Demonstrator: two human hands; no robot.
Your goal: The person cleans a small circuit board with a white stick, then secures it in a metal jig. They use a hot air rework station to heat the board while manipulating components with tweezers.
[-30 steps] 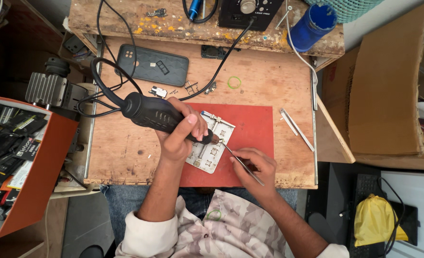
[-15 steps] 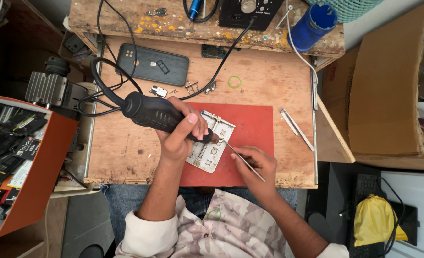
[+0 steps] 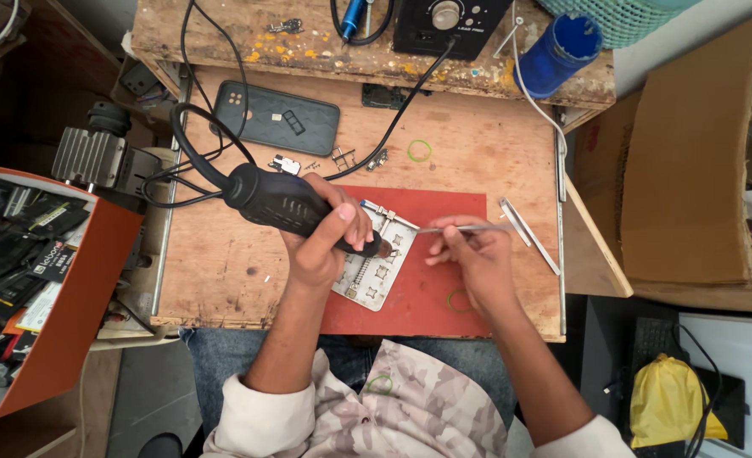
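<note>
The left hand grips a black corded heat tool, its nozzle down on the metal holder plate lying on the red mat. The right hand pinches thin tweezers, whose tips have lifted off the plate and now lie level, beyond its far edge. Farther up the bench lies a dark phone back.
</note>
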